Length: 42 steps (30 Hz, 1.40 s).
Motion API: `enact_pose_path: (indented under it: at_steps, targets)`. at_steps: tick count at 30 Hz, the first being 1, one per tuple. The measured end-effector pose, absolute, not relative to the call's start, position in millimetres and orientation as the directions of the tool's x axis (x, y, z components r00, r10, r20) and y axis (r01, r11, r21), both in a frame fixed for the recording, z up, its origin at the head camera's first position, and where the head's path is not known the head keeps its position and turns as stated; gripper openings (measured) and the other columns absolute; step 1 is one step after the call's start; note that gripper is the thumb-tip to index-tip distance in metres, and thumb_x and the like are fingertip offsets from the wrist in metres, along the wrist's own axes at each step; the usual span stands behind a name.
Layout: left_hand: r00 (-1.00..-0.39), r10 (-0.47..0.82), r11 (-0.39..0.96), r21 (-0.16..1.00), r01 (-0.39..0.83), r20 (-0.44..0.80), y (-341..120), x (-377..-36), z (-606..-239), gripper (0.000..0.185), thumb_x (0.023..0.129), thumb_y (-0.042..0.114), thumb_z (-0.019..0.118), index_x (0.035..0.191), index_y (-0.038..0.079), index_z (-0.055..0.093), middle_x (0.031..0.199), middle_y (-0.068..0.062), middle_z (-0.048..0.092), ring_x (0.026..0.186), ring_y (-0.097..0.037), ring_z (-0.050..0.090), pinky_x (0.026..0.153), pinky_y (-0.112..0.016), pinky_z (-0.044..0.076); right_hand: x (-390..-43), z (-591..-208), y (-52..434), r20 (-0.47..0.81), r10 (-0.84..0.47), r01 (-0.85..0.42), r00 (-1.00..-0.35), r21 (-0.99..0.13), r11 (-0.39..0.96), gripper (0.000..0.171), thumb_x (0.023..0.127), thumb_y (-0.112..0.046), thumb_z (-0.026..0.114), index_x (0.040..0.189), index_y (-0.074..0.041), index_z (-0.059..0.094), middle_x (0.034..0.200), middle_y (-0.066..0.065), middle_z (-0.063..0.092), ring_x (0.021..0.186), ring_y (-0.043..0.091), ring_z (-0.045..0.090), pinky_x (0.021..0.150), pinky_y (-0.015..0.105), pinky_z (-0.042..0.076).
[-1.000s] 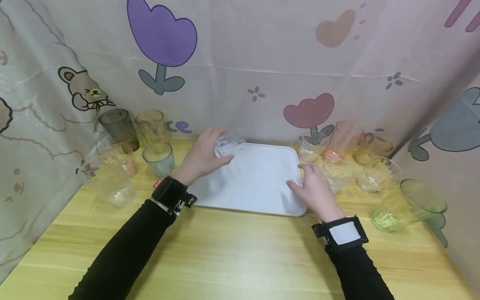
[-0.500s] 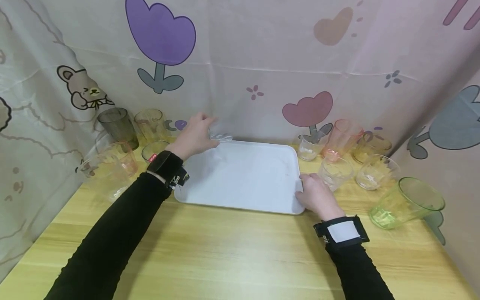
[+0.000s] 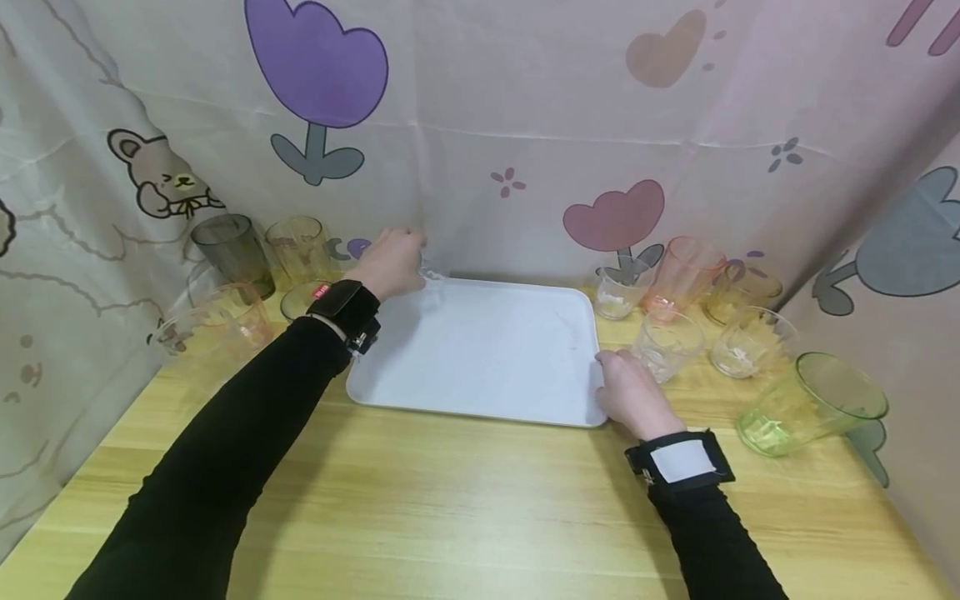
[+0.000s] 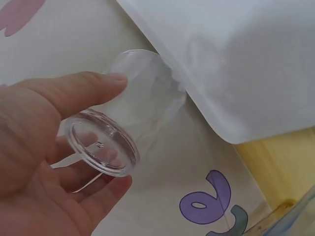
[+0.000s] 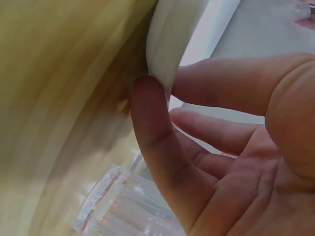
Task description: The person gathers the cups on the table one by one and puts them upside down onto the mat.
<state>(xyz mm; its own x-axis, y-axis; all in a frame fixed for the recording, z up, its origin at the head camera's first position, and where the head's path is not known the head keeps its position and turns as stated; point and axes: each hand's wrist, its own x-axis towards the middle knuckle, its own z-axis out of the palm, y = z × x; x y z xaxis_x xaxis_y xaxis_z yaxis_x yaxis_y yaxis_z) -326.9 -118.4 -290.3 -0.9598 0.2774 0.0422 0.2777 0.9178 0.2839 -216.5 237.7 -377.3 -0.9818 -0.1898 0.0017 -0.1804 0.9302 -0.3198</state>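
Near the back left corner of the white tray [image 3: 480,354], my left hand [image 3: 386,265] holds a clear drinking glass [image 4: 150,88]. The left wrist view shows the glass tipped over, its thick base toward the palm, with the thumb along its side and the other fingers below. Its far end comes right at the tray's rim. From the head view most of the glass is hidden behind the hand. My right hand [image 3: 636,392] pinches the tray's right edge, thumb on the upper side and forefinger [image 5: 152,118] underneath.
Left of the tray stand a grey glass [image 3: 234,254], a yellow glass [image 3: 296,246] and several more, partly behind the left sleeve. Several glasses, including a pink one [image 3: 686,271] and a large green one [image 3: 813,408], stand at the right. A printed curtain [image 3: 465,100] hangs behind.
My left hand has carried the clear glass from over the tray back and left to its rear edge. My right hand has come down and taken hold of the tray's right edge.
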Motion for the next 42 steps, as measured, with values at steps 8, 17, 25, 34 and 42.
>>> enact_pose_path:
  at_steps: [8, 17, 25, 34, 42]
  targets:
    - [-0.951, 0.308, 0.932, 0.195, 0.305, 0.016, -118, -343, -294, 0.014, 0.086, -0.003, 0.071, 0.098, -0.001, 0.065, 0.098, -0.017, 0.065, 0.094, -0.033, 0.057, 0.082, -0.044, 0.053, -218, -378, 236, -0.010, -0.176, -0.165, -0.984, -0.289, 0.943, 0.043, 0.082, 0.010, 0.061, 0.124, 0.021, 0.060, 0.113, 0.036, 0.064, 0.104, 0.044, 0.062, 0.092, 0.057, 0.053]
    - [-0.957, 0.285, 0.952, 0.127, 0.277, -0.051, -116, -344, -296, 0.029, 0.084, -0.002, 0.079, 0.110, -0.006, 0.068, 0.127, -0.027, 0.056, 0.116, -0.040, 0.054, 0.102, -0.053, 0.049, -220, -379, 235, -0.025, -0.161, -0.147, -0.987, -0.289, 0.946, 0.044, 0.081, 0.009, 0.063, 0.123, 0.020, 0.061, 0.113, 0.035, 0.064, 0.102, 0.042, 0.061, 0.089, 0.056, 0.053]
    - [-0.958, 0.286, 0.950, 0.132, 0.284, 0.005, -121, -344, -307, 0.031, 0.095, -0.003, 0.061, 0.126, -0.010, 0.059, 0.132, -0.032, 0.054, 0.123, -0.047, 0.054, 0.108, -0.056, 0.046, -220, -378, 234, -0.045, -0.146, -0.127, -0.988, -0.288, 0.949, 0.044, 0.080, 0.009, 0.064, 0.123, 0.018, 0.062, 0.112, 0.033, 0.063, 0.097, 0.039, 0.060, 0.085, 0.054, 0.053]
    - [-0.959, 0.283, 0.951, 0.125, 0.283, 0.012, -125, -352, -322, 0.040, 0.094, -0.002, 0.063, 0.131, -0.013, 0.054, 0.132, -0.034, 0.053, 0.122, -0.047, 0.055, 0.106, -0.056, 0.049, -220, -378, 234, -0.031, -0.150, -0.134, -0.988, -0.295, 0.946, 0.040, 0.079, 0.009, 0.064, 0.119, 0.017, 0.063, 0.109, 0.032, 0.064, 0.094, 0.038, 0.060, 0.082, 0.053, 0.053]
    - [-0.956, 0.292, 0.946, 0.154, 0.286, -0.012, -124, -345, -331, 0.042, 0.099, -0.004, 0.052, 0.139, -0.016, 0.044, 0.141, -0.035, 0.048, 0.130, -0.046, 0.051, 0.109, -0.054, 0.047, -220, -378, 234, -0.027, -0.147, -0.132, -0.989, -0.295, 0.946, 0.036, 0.081, 0.008, 0.065, 0.116, 0.016, 0.064, 0.106, 0.030, 0.064, 0.091, 0.037, 0.059, 0.079, 0.051, 0.053]
